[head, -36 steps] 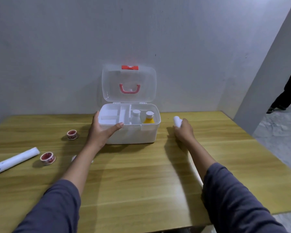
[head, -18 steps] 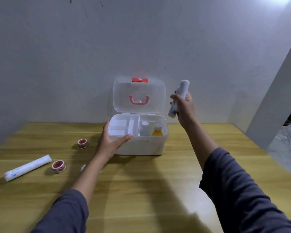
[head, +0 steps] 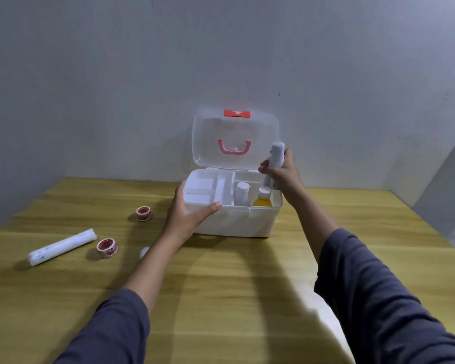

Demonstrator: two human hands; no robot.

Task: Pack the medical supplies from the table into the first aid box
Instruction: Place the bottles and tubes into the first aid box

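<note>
The right hand [head: 281, 174] grips a white cylindrical gauze roll [head: 275, 161], near upright, above the right compartment of the open white plastic first aid box [head: 234, 219] on the wooden table [head: 221, 298], while the left hand [head: 187, 216] clasps the box's smooth front-left rim.

gauze roll [head: 277, 153] lifted from table [head: 247, 298] by right hand [head: 284, 177], now lowered over right side of first aid box [head: 237, 222]

A single camera sits on the person's head, looking forward and down over the near yellow-brown wooden table [head: 234, 324] toward the plain grey wall [head: 116, 74].
</note>
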